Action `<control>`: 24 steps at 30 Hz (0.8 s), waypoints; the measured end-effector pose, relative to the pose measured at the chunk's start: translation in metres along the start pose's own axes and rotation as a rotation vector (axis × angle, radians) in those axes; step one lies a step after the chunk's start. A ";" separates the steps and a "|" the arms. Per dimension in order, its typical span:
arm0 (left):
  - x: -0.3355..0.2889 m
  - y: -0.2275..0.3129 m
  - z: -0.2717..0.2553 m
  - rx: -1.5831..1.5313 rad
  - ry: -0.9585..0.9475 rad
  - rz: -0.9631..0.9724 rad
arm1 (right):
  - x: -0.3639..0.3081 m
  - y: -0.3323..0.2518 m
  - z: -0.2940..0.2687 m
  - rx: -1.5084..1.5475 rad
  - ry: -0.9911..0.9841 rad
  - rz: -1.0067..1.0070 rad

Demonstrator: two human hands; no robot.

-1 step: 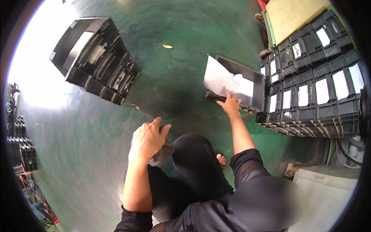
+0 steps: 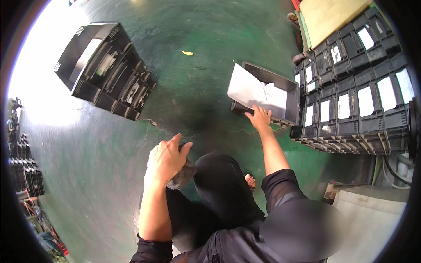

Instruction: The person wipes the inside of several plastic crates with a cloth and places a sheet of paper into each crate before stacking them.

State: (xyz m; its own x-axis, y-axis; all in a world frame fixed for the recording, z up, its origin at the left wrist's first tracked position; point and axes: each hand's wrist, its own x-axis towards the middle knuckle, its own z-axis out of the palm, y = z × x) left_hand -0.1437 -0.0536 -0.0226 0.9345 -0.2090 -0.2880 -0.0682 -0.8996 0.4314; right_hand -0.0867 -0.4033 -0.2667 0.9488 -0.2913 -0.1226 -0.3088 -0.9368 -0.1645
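A dark grey plastic bin lies on the floor ahead of me to the right. A white sheet slants up out of its left side, and more white material lies inside. At the bin's near edge is my right hand, fingers stretched out and touching the rim by the sheet's lower corner. My left hand is above my left leg, its thumb and index finger apart and the other fingers partly hidden. Beneath it shows a fuzzy grey thing whose kind I cannot make out.
Stacked black crates with white labels stand along the right. Another stack of black bins stands at the far left. A yellow leaf lies on the green floor. A pale cabinet is at the lower right.
My right fingertips have shifted slightly left and nearer to me. The white sheet has also shifted slightly left. The whole view has moved a little; my left hand stays over my leg.
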 end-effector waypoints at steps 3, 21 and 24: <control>0.006 0.009 0.009 0.032 -0.033 -0.023 | 0.011 0.022 -0.018 -0.002 -0.300 -0.094; 0.085 0.021 0.062 0.011 -0.220 0.011 | -0.103 0.123 -0.609 -0.679 0.801 0.497; 0.090 0.024 0.075 -0.041 -0.248 0.076 | -0.119 0.140 -0.664 -0.676 0.668 0.506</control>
State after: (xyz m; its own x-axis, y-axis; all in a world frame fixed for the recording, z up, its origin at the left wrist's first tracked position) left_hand -0.0879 -0.1229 -0.1025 0.8125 -0.3681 -0.4521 -0.1162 -0.8622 0.4931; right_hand -0.1981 -0.6286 0.3744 0.6289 -0.5306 0.5682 -0.7692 -0.5309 0.3556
